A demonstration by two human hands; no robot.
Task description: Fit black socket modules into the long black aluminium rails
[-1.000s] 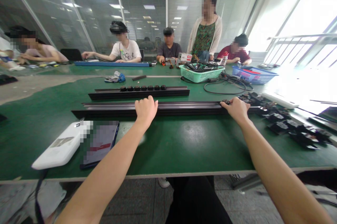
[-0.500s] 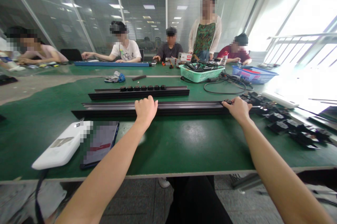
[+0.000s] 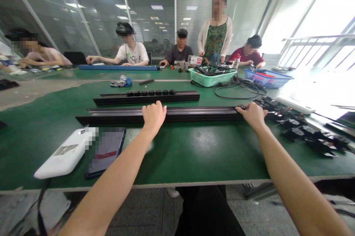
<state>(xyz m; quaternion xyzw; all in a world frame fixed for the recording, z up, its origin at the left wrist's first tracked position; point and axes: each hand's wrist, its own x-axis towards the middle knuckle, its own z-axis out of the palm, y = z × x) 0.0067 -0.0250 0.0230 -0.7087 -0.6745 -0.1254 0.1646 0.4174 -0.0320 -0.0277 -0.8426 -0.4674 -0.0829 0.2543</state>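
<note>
I see a long, straight black rail with a silvery groove point(image 3: 199, 111) lying left to right across the glossy green tabletop point(image 3: 199, 165), my left hand point(image 3: 154, 118) gripping its middle with fingers curled and pressed together. My right hand point(image 3: 253, 114) bends over a small dark part point(image 3: 242, 107) toward the rail's right end, though I cannot tell whether its fingers pinch it. Just beyond, a shorter black rail point(image 3: 146, 99) carries a row of small black blocks point(image 3: 151, 93), and jumbled black pieces point(image 3: 295, 123) lie at right.
</note>
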